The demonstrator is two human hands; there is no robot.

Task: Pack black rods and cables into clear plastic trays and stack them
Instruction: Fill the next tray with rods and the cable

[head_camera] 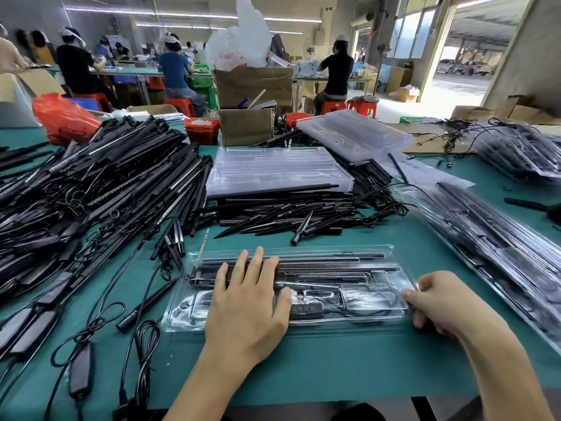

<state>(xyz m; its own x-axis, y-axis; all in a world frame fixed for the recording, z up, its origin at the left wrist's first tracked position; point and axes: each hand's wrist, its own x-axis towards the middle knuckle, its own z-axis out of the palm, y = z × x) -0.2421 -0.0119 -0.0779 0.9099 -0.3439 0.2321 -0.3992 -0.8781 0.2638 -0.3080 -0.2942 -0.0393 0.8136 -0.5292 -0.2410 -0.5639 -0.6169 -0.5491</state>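
A clear plastic tray [334, 262] lies flat on the green table in front of me, filled with black rods, a cable and a small controller. My left hand [249, 302] rests palm down on its left half, fingers spread. My right hand [440, 302] pinches the tray's right edge between thumb and fingers. A large heap of black rods [100, 183] with cables covers the table's left side. Loose black spikes and rods [288, 214] lie just beyond the tray. Empty clear trays [273, 171] are stacked behind them.
Filled trays [491, 232] are stacked at the right, with more [522, 153] at the far right. Another stack of clear trays [355, 132] and cardboard boxes [249, 123] stand at the back. Loose cables [145, 335] lie near the front left edge. People sit at benches beyond.
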